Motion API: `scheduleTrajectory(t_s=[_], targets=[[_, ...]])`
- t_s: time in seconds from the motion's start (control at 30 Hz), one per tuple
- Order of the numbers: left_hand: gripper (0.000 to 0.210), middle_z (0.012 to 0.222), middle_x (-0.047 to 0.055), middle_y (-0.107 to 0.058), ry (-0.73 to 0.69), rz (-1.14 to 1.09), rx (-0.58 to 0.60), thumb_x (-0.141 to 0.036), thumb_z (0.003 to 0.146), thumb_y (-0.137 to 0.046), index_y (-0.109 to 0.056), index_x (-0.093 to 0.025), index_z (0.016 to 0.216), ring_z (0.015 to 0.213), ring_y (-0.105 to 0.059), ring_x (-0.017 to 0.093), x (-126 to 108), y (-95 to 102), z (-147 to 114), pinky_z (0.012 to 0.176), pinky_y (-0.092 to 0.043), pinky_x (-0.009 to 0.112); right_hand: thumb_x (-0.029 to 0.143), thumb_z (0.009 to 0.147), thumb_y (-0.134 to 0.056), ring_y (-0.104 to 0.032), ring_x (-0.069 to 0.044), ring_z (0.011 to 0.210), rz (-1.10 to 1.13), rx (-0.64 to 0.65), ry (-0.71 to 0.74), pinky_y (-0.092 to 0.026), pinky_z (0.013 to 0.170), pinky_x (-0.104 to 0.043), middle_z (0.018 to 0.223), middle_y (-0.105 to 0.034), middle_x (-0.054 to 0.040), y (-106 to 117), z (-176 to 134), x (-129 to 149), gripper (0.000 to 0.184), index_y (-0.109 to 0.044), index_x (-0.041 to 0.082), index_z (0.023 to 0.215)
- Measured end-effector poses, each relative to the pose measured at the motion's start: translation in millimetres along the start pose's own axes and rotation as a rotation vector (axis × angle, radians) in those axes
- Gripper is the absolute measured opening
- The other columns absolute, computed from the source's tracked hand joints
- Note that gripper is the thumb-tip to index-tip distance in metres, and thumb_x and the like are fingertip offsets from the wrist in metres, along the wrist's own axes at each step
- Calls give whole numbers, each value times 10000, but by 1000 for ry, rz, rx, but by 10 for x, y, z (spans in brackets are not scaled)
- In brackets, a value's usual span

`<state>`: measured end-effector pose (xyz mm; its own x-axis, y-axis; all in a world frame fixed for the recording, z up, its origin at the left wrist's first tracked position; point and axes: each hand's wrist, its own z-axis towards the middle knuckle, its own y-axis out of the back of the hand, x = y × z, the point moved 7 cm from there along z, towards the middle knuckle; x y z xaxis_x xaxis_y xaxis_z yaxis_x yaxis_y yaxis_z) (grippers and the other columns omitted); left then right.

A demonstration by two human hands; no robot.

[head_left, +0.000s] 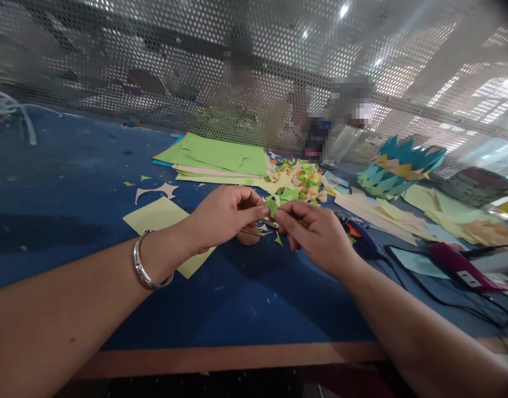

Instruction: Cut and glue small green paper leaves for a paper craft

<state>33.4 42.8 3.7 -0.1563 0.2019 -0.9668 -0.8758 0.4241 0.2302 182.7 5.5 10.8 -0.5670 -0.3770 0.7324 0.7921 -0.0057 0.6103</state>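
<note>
A small green paper piece (272, 207) is pinched between my two hands above the blue tabletop. My left hand (224, 213), with a silver bangle at the wrist, grips its left side between thumb and fingers. On the right side, the thumb and forefinger of my right hand (309, 229) close on the same piece. A brown rounded object (249, 235) lies just below my left fingers; its kind I cannot make out. Partly under my left wrist rests a pale yellow-green paper sheet (162, 214). Behind my hands is a heap of small curled paper pieces (305, 179).
A stack of coloured paper (224, 155) lies behind my left hand. To the right are paper strips (373, 213), a blue paper crown (403, 166), a dark blue corded tool (365, 240) and a magenta power strip (465, 268). A perforated metal screen (174, 72) borders the table's back.
</note>
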Motion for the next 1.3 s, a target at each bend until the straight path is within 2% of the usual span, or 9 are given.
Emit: scheduleTrajectory(t_s=[0.1,0.2,0.37,0.6,0.8,1.0,1.13,1.23,1.3], targets=[[131,675,-10,-613,-5,-6,-19,-241,781,-744,-650,-150,781,596,-539,94,-18,11,-11,573,-436,220,483,959,-572,-534,-71,448,-25,-12,12,-391,469,-210,656,-587,34,10,-13,-6,330,-626,183,833],[106,758,9,-640,-67,-33,-152,-198,763,-743,-672,-161,833,688,-587,114,-49,159,6,634,-462,236,431,966,-562,-490,-74,454,-48,19,5,-359,488,-225,594,-534,48,-10,-28,-1,305,-601,187,788],[152,878,46,-690,-175,15,-306,-190,735,-766,-712,-167,875,809,-620,145,-50,405,64,766,-488,286,318,949,-551,-431,-80,462,-65,288,-59,-296,493,-241,543,-475,65,-216,-65,-16,210,-612,191,793],[150,769,8,-629,-180,-67,-361,-130,743,-689,-686,-183,883,668,-587,121,-44,468,71,651,-473,274,337,951,-545,-393,-92,523,-190,471,17,-265,507,-265,587,-463,51,-341,-112,5,273,-618,189,733],[148,751,-6,-595,-148,-84,-310,-81,705,-573,-653,-179,783,600,-503,89,-65,408,62,574,-406,245,391,955,-544,-399,-101,548,-195,455,-2,-269,526,-273,603,-487,43,-323,-83,-16,318,-632,182,732],[128,759,19,-639,-167,215,-294,-146,749,-555,-676,-179,776,662,-534,122,-141,463,41,618,-412,266,396,948,-548,-341,-99,521,-178,396,-34,-246,509,-275,571,-418,60,-287,-60,-92,314,-628,189,725],[169,820,51,-688,-162,405,-256,-194,772,-556,-702,-182,857,714,-591,156,-122,517,86,633,-436,283,440,939,-563,-344,-103,537,-160,265,-38,-250,517,-274,578,-415,58,-199,-41,-134,322,-642,192,749],[202,905,56,-719,-145,501,-110,-201,774,-551,-700,-191,910,799,-641,174,-132,483,101,678,-463,280,420,937,-572,-350,-101,543,-154,186,-1,-252,510,-267,590,-433,55,-142,-23,-109,305,-630,189,747],[213,933,42,-731,-84,618,128,-217,769,-566,-704,-210,932,844,-659,189,-114,408,68,704,-472,282,379,935,-582,-366,-94,543,-146,139,28,-263,509,-260,610,-465,53,-106,-12,-82,263,-617,189,755]])
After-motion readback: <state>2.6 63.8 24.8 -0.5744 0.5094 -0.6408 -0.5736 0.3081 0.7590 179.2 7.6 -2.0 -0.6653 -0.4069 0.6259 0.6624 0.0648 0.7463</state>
